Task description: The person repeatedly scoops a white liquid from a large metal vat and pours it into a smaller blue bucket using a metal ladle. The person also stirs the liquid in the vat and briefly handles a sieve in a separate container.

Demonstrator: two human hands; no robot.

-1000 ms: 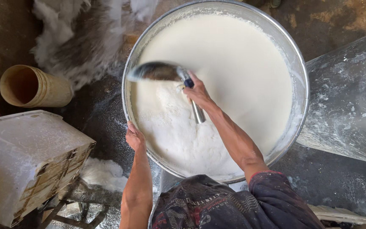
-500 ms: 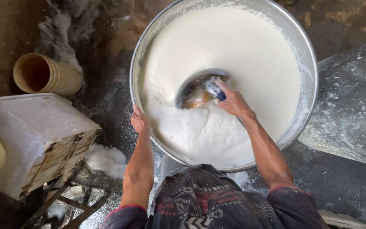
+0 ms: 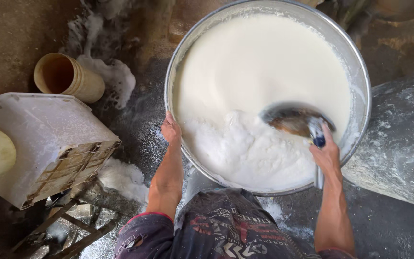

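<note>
i have one view only, from the camera on the person's head, facing almost straight down. it sits close above the big metal basin [image 3: 360,81], whose far rim is cut off by the top edge. the wet floor [image 3: 140,110] fills the left, the person's own lap the bottom edge.
</note>
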